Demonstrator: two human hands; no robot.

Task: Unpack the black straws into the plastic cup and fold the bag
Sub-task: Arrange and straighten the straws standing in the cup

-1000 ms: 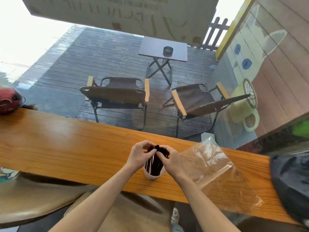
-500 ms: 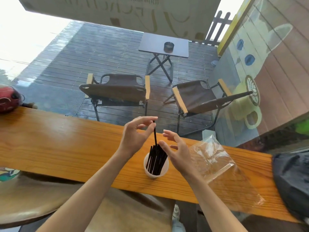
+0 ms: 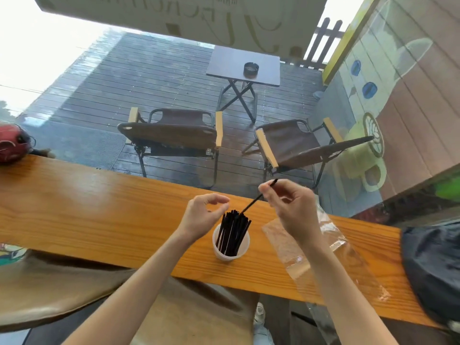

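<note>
The wooden counter [image 3: 74, 200] ran left to right in front of me, bare and open on my left side, its near edge just past the cup. A dark bag [image 3: 433, 265] sat on its right end. The clear plastic bag [image 3: 331, 260] lay flat and unfolded right of the cup, its near corner reaching the counter's front edge. The plastic cup [image 3: 230, 247] stood upright near that edge, holding the bundle of black straws [image 3: 234, 232]. My right hand [image 3: 293, 207] hovered above the bag, thumb and finger pinched on one single straw [image 3: 254, 201], tilted, its low end at the bundle's tips. My left hand [image 3: 201, 215] hung beside the cup, fingers loosely curled and apart, gripping nothing.
</note>
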